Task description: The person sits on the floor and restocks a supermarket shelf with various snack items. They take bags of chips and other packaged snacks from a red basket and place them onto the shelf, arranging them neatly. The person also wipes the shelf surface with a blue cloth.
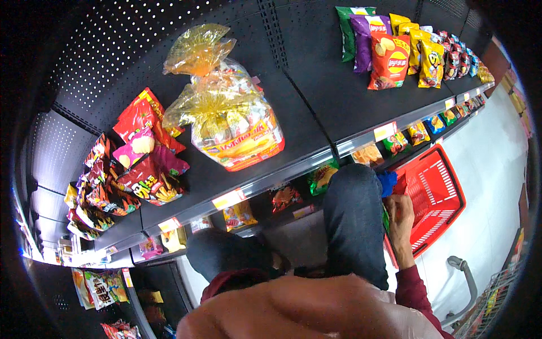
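Note:
My right hand (400, 214) reaches down over the near side of a red plastic shopping basket (438, 182) on the floor. Its fingers curl downward, and whether they grip something cannot be told. A green packet (385, 218) shows at the fingers, partly hidden by my knee. Just beyond the knuckles is a blue packet (386, 183), also partly covered. My left hand is out of view; only its dark red sleeve (216, 283) shows beside my left knee. Ahead, a large clear bag of wrapped snacks (237, 127), tied with gold film, stands on the black shelf (313, 144).
Snack bags (148, 178) cluster on the shelf's left, and Lay's chip bags (389, 61) stand farther right. Packets (239, 215) line a lower shelf behind a price-tag rail (271, 180). A wire shopping cart (491, 303) stands at lower right. My bent knees (355, 212) are close to the shelf.

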{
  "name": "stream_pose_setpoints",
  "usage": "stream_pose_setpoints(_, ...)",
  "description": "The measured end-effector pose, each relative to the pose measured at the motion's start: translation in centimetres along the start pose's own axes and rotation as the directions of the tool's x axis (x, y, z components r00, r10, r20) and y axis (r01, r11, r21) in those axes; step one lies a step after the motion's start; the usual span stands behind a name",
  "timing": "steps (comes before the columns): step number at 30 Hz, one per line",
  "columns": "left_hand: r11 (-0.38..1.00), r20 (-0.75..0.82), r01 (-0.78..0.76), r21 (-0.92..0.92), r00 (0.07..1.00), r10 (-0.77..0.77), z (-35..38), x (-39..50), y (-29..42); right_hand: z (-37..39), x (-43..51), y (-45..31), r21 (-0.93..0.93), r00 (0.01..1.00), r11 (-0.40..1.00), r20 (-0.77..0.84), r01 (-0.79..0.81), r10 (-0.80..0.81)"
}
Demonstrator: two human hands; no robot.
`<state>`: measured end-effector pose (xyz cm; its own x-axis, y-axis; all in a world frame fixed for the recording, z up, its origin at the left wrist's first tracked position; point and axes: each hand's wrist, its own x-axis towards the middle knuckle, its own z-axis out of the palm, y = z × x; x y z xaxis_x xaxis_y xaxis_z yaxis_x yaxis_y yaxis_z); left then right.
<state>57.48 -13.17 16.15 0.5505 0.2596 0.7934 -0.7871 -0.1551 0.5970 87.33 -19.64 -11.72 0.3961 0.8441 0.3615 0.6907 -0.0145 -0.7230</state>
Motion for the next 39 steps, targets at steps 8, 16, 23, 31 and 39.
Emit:
stream_pose_setpoints(8,0.964,-0.023,0.042,-0.262,0.998,-0.050,1.1,0.5,-2.3,0.5,-6.7,7.3,-0.402,0.998,0.914,0.058,0.046,-0.025)
stream_pose_setpoints(16,0.933,-0.041,0.062,-0.356,0.996,-0.082,1.6,0.6,-3.9,1.1,-8.3,9.8,-0.374,0.979,0.927,0.197,0.034,0.043)
stream_pose_setpoints(23,0.912,-0.030,0.095,-0.400,0.993,-0.117,1.5,0.9,-4.7,2.0,-9.3,11.9,-0.414,0.955,0.910,0.274,0.008,0.116)
stream_pose_setpoints(31,0.883,-0.113,0.241,-0.403,0.944,-0.309,1.6,-1.6,-7.5,3.9,-10.3,12.9,-0.501,0.966,0.864,0.189,-0.059,0.176)
stream_pose_setpoints(39,0.607,-0.724,0.714,-0.348,0.206,-0.658,-1.0,-14.9,-16.5,1.8,-7.7,15.8,-0.503,0.966,0.851,0.105,-0.152,0.235)
